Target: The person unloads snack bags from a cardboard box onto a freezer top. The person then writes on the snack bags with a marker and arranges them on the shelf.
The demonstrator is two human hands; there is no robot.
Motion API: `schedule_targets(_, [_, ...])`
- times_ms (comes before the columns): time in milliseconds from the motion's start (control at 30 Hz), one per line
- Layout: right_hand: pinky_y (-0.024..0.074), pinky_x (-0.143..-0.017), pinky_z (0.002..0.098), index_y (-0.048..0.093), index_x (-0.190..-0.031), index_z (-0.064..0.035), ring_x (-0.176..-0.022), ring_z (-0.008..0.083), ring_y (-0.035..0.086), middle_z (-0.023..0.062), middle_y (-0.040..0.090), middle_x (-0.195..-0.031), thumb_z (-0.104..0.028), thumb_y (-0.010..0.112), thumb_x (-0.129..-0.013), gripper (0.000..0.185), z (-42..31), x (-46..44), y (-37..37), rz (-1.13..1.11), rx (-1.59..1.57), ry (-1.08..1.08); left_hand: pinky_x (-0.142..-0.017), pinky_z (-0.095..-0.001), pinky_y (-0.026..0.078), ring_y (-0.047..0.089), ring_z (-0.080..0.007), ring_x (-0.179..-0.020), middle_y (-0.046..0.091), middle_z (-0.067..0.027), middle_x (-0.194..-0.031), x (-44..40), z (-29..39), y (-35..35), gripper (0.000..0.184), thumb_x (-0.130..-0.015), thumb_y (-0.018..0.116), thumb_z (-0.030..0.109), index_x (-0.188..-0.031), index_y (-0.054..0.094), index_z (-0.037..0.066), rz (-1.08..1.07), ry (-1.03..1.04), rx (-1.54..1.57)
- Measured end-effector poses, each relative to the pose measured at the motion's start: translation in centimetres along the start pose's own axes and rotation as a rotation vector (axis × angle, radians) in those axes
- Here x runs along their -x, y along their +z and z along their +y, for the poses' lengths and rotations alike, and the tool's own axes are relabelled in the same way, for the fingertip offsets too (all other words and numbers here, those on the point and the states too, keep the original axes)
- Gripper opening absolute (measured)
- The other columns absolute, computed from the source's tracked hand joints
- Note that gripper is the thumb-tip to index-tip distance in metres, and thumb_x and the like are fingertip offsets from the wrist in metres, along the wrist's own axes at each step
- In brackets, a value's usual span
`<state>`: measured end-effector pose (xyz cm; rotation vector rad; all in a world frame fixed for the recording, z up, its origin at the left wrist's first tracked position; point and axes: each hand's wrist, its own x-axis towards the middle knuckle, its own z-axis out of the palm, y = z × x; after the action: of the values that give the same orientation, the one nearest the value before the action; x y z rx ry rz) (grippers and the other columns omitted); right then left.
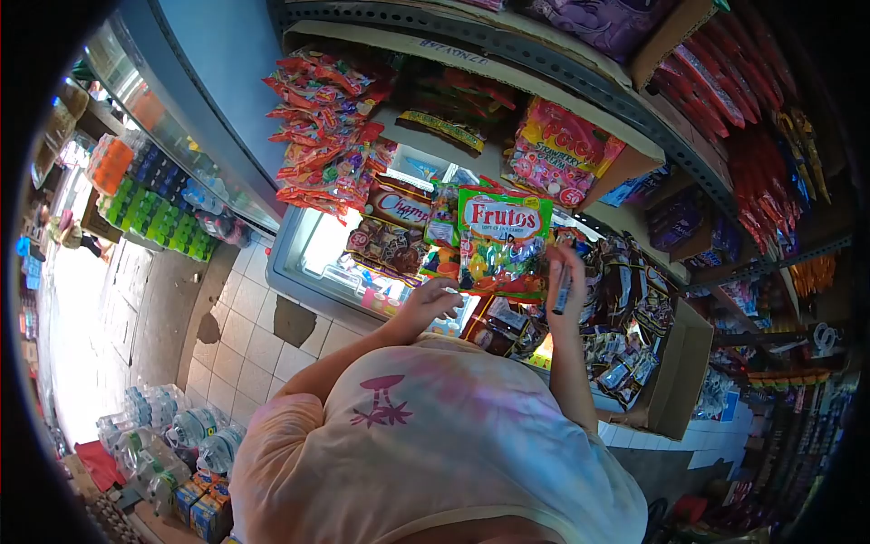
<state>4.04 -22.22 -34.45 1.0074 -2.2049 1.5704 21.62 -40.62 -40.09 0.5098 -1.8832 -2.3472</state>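
A green and red bag of Frutos candy (504, 241) stands tilted in front of me, with dark pen marks below its name. My right hand (568, 281) has a dark marker pen (562, 288) in its fingers, at the bag's right edge; whether it also grips the bag I cannot tell. Just off the bag's lower left corner is my left hand (431, 305), its fingers loosely bent and apart with nothing seen in them. Behind the Frutos bag lies a second, similar candy bag (443, 218). A brown Champ candy bag (396, 213) is farther left.
Under the bags is a lit glass-topped case (288, 254). A shelf (598, 82) with hanging red packets (326, 127) and a pink candy bag (557, 150) overhangs it. An open cardboard box (681, 376) stands at right. Bottled packs (177, 426) are on the floor at left.
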Motion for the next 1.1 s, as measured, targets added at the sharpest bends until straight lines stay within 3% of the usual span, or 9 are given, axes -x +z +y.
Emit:
schedule_targets(33, [0.0455,-0.084,0.0305,0.051,-0.116,-0.0031,-0.095,0.0184,0.059,0.0108,0.06,-0.105,-0.006,0.052,-0.091,0.026,-0.6,0.6,0.2,-0.004,-0.001,-0.001,-0.07,-0.0288,0.048,0.06,-0.0158,-0.079,0.063,-0.0069,-0.094,-0.3,0.4,0.4,0.037,-0.087,0.062,0.025,-0.113,0.049,0.001,-0.043,-0.13,0.153])
schedule_targets(167, [0.045,-0.086,0.0297,0.052,-0.115,-0.0034,-0.099,0.0181,0.058,0.0109,0.06,-0.108,-0.005,0.054,-0.089,0.025,-1.9,1.4,1.4,-0.081,-0.023,0.105,-0.076,-0.0339,0.045,0.059,-0.0161,-0.085,0.058,-0.0069,-0.104,-0.9,2.3,2.2,0.043,-0.086,0.063,0.028,-0.118,0.044,0.008,0.05,-0.158,0.374])
schedule_targets(333, [0.0428,-0.092,0.0334,0.044,-0.119,-0.0015,-0.106,0.0227,0.056,0.0165,0.056,-0.115,-0.009,0.052,-0.091,0.03,-1.6,2.1,1.4,-0.135,-0.376,0.221,-0.085,-0.0381,0.041,0.055,-0.0179,-0.099,0.055,-0.0031,-0.114,-1.1,2.6,1.1,0.049,-0.086,0.062,0.026,-0.127,0.04,0.015,0.017,-0.238,0.586])
schedule_targets(400, [0.0432,-0.092,0.0339,0.043,-0.119,-0.0018,-0.106,0.0231,0.056,0.0171,0.056,-0.116,-0.01,0.052,-0.091,0.03,-1.9,2.5,1.9,-0.151,-0.486,0.275,-0.089,-0.04,0.042,0.054,-0.0188,-0.107,0.055,-0.0017,-0.117,-0.1,4.8,1.5,0.046,-0.086,0.06,0.024,-0.127,0.041,0.017,-0.042,-0.035,0.903])
schedule_targets(500, [0.0448,-0.09,0.0351,0.043,-0.119,-0.0025,-0.107,0.0241,0.056,0.018,0.056,-0.118,-0.012,0.052,-0.092,0.03,-3.3,3.0,2.8,-0.206,-0.576,0.326,-0.095,-0.0439,0.041,0.049,-0.0198,-0.116,0.053,-0.0022,-0.119,-0.5,3.6,1.1,0.037,-0.086,0.059,0.016,-0.12,0.045,0.014,-0.067,0.018,0.975])
schedule_targets(700, [0.0459,-0.09,0.0379,0.044,-0.116,-0.0024,-0.107,0.0279,0.056,0.0191,0.055,-0.118,-0.011,0.053,-0.091,0.027,-5.1,2.0,2.5,-0.215,-0.626,0.149,-0.095,-0.0426,0.043,0.052,-0.0236,-0.112,0.052,-0.0082,-0.12,-3.2,6.3,-0.1,0.04,-0.087,0.053,0.011,-0.125,0.041,0.007,0.038,0.213,0.959])
schedule_targets(900, [0.0466,-0.087,0.0414,0.037,-0.122,-0.0037,-0.102,0.0288,0.059,0.0224,0.055,-0.117,-0.018,0.049,-0.093,0.035,-4.0,0.9,0.4,-0.125,-0.668,0.22,-0.097,-0.0448,0.041,0.051,-0.024,-0.113,0.051,-0.008,-0.122,-10.4,13.9,-2.8,0.042,-0.088,0.054,0.009,-0.127,0.039,0.008,0.078,0.467,0.904])
schedule_targets(967, [0.045,-0.09,0.038,0.04,-0.12,-0.0016,-0.102,0.0253,0.058,0.0204,0.055,-0.119,-0.01,0.048,-0.092,0.03,-3.7,1.1,0.4,-0.092,-0.737,0.233,-0.097,-0.0454,0.041,0.051,-0.0242,-0.113,0.052,-0.0078,-0.122,-13.9,15.4,-3.6,0.041,-0.088,0.054,0.008,-0.126,0.04,0.009,0.048,0.484,0.969])
schedule_targets(1100, [0.0462,-0.087,0.0413,0.037,-0.122,-0.0033,-0.097,0.0278,0.06,0.0237,0.054,-0.117,-0.017,0.049,-0.093,0.034,-2.6,2.0,0.4,-0.105,-0.624,0.214,-0.096,-0.0453,0.041,0.052,-0.025,-0.111,0.054,-0.0077,-0.12,-21.1,17.3,-4.4,0.032,-0.09,0.052,0.014,-0.121,0.046,0.01,0.072,0.515,1.045])
